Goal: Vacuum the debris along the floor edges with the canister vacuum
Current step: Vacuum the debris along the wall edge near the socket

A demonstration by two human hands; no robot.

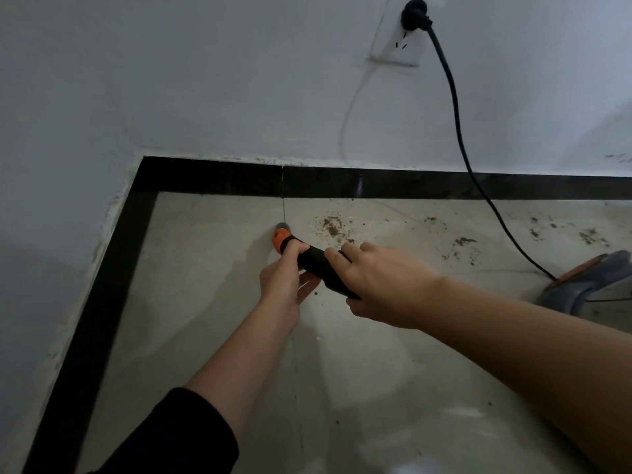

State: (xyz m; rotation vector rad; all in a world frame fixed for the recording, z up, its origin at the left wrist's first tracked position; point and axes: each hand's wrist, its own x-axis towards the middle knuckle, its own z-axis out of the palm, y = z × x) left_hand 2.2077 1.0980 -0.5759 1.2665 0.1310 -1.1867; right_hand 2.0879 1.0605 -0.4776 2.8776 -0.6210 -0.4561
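A black skirting strip (pixel 212 176) borders the grey tiled floor (pixel 205 302) in the corner. The left hand (pixel 285 282) grips the vacuum nozzle (pixel 316 265), its fingers (pixel 295 249) curled over it just behind the orange collar. The nozzle's tip points at the floor near a tile joint. Just to the right, the right hand (pixel 383 285) holds the black part, with its fingers (pixel 337 260) over the top and the thumb beneath. Brown debris (pixel 333 227) lies scattered beyond the hands, along the skirting. A black cord (pixel 455 107) runs from the wall socket (pixel 396 46) down to the canister vacuum (pixel 588 282) at the right edge.
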